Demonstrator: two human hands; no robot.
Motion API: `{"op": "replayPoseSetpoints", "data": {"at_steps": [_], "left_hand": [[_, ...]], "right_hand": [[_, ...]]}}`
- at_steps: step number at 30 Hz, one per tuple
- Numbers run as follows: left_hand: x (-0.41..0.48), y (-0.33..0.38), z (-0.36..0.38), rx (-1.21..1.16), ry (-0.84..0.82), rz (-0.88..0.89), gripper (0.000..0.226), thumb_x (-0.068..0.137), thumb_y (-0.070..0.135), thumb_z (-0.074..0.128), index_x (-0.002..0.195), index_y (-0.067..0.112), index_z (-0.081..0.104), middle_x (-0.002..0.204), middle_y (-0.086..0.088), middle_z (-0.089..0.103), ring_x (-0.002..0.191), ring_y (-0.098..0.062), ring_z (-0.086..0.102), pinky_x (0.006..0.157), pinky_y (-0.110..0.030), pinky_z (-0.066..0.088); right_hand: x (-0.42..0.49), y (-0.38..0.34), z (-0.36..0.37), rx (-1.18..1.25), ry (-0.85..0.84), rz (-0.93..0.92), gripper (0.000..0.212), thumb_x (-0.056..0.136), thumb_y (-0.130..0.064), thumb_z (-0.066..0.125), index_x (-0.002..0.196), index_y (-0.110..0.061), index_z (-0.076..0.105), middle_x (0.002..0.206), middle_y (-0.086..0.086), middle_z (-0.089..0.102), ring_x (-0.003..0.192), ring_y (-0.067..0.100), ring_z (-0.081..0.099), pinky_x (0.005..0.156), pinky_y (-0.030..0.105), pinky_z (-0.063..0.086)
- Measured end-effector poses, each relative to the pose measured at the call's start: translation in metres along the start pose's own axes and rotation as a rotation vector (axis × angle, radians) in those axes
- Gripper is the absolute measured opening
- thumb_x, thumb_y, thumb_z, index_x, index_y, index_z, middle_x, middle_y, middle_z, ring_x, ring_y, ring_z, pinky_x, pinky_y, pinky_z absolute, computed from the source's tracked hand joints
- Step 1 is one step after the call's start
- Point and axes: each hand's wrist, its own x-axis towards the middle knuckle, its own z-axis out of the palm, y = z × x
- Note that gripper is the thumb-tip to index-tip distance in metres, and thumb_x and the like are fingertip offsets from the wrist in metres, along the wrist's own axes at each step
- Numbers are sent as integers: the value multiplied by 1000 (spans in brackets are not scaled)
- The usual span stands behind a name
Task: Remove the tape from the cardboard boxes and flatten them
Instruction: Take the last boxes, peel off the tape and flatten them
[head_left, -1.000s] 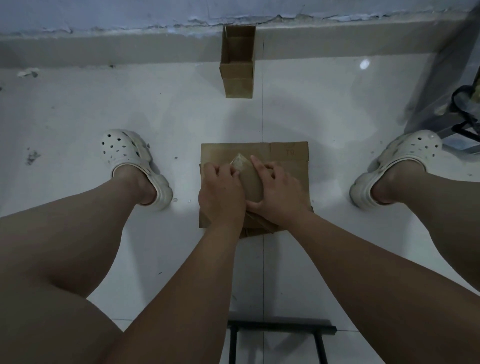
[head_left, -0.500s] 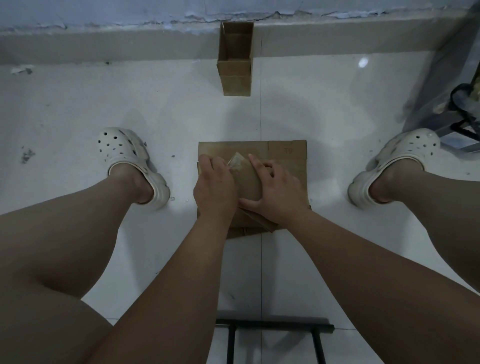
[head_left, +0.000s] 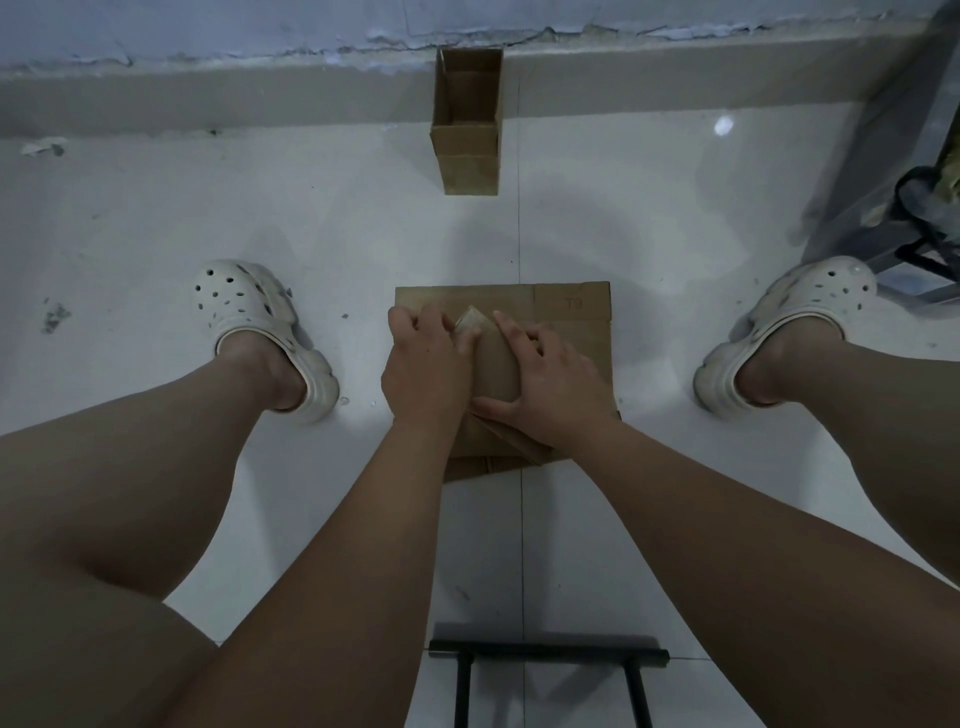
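1. Two hands, the left hand (head_left: 423, 364) and the right hand (head_left: 550, 379), are working close together at the middle of the frame, over brown cardboard on the white floor (head_left: 156, 218).
2. The left hand is curling its fingers and pinching a raised flap of clear tape (head_left: 471, 323) that is sticking up between the two hands.
3. The right hand is lying on a folded piece (head_left: 498, 364) of cardboard. Its index finger is stretching toward the tape, its thumb is running along the near edge, and it is pressing the piece down.
4. The folded piece is resting on a flat box (head_left: 571, 312), which is lying on the floor under both hands and showing beyond them toward the upper right.
5. An open box (head_left: 467, 156) is standing upright at the upper middle of the frame, well apart from the hands and against the base of the wall (head_left: 208, 31).
6. Two white clogs (head_left: 244, 306) are standing on the floor at the left and right of the flat box, on the person's feet.
7. A black frame (head_left: 545, 652) is showing at the bottom edge, near the forearms.
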Motion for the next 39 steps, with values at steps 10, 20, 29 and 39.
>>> {"op": "replayPoseSetpoints", "data": {"at_steps": [10,20,29,39], "left_hand": [[-3,7,6,204,123,174,7,91,10,53,91,4,56,99,-15,51,52,-18,35,46,-24,21],[20,5,-5,-332,-247,-49,29,98,19,42,70,21,46,80,4,49,69,-11,42,59,-25,28],[24,9,-23,-817,-484,-399,29,99,16,43,74,14,57,74,-3,59,69,-16,56,53,-22,46],[14,6,-1,-419,-160,-38,27,89,40,57,90,16,44,98,1,36,78,-11,44,62,-14,31]], "right_hand": [[3,3,7,-18,34,-5,100,71,-85,44,152,-40,8,134,6,48,117,26,50,90,40,43],[1,6,2,-29,33,2,102,68,-88,42,152,-40,8,127,6,51,111,24,52,88,40,44],[2,13,0,-13,3,-12,104,66,-88,48,151,-44,7,130,2,50,113,22,51,85,38,45],[7,9,3,35,-33,57,100,68,-85,53,149,-42,14,134,4,45,121,26,47,77,35,31]]}}
